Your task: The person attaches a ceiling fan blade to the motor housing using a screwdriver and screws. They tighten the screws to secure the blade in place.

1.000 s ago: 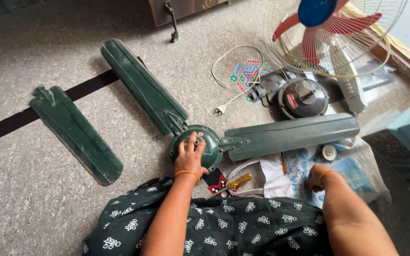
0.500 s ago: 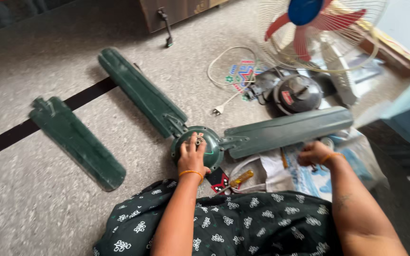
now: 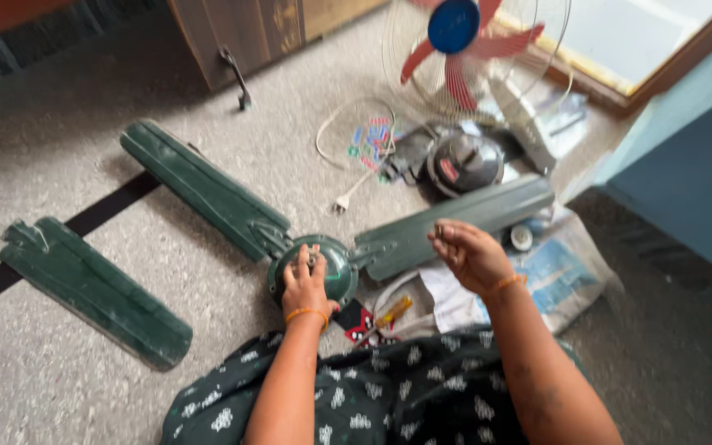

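A dark green ceiling fan lies on the stone floor, its round motor hub (image 3: pixel 335 265) in front of my lap. Two blades are attached: one (image 3: pixel 199 188) runs up-left, another (image 3: pixel 463 218) runs right. My left hand (image 3: pixel 305 278) rests on the hub, fingers around its centre shaft. My right hand (image 3: pixel 470 251) is raised above the right blade, fingertips pinched on a small dark part too blurred to name. A loose third blade (image 3: pixel 92 288) lies apart at the left.
A table fan (image 3: pixel 471 45) with red blades and a blue centre stands at the back. A grey motor housing (image 3: pixel 463 162), a white cord with plug (image 3: pixel 344 200), a yellow-handled screwdriver (image 3: pixel 391 311) and a plastic bag (image 3: pixel 562 272) lie nearby. A blue wall stands at the right.
My right hand has risen from the bag at the right and moved left over the right blade, now pinching a small part. My left hand stays on the hub. The view shifted.
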